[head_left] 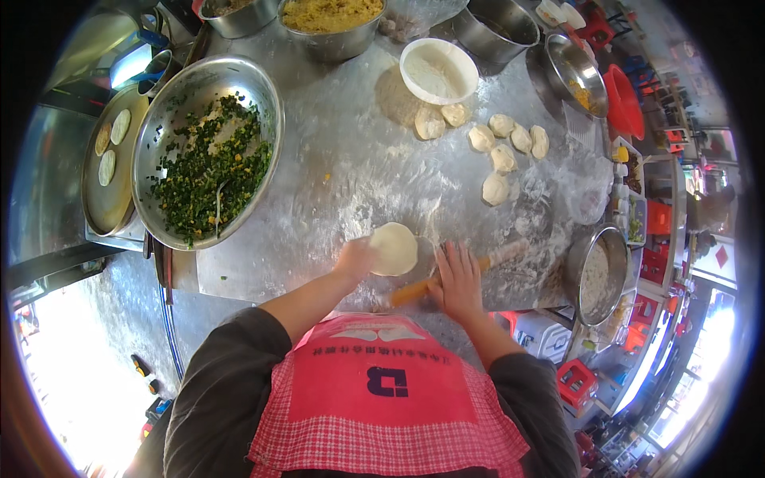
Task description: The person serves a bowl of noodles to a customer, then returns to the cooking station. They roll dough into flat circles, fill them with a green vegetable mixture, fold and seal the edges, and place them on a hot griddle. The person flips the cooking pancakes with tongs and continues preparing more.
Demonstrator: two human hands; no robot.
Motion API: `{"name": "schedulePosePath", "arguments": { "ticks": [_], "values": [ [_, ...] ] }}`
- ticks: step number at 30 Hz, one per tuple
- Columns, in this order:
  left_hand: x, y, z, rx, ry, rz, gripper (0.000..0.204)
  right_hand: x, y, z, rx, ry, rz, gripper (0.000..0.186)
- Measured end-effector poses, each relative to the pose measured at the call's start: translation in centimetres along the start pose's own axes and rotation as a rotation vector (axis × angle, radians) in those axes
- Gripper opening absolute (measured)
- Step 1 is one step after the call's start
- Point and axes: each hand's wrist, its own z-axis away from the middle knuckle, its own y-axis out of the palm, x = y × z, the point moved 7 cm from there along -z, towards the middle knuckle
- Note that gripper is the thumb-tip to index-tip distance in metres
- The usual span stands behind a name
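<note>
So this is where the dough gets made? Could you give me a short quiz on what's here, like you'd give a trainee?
1. Multiple choice: what is the right hand on?
A) the greens
B) the rolling pin
C) the white bowl

2. True or false: the left hand is at the left edge of the dough disc.

3. Count: how many flat cakes show on the round pan at far left?

Key: 1. B. 2. True. 3. Three.
</note>
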Motion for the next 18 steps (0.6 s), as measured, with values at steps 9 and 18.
{"name": "schedulePosePath", "arguments": {
  "ticks": [9,18],
  "values": [
    [-6.4,-0.5,0.0,0.006,0.134,-0.494,0.04,-0.4,0.9,-1.7,0.074,-0.01,0.008,0.061],
    [-9.3,3.5,-1.2,0.139,0.225,-0.983,0.044,-1.2,-0.1,-9.3,-0.097,0.02,-0.001,0.069]
  ]
}}
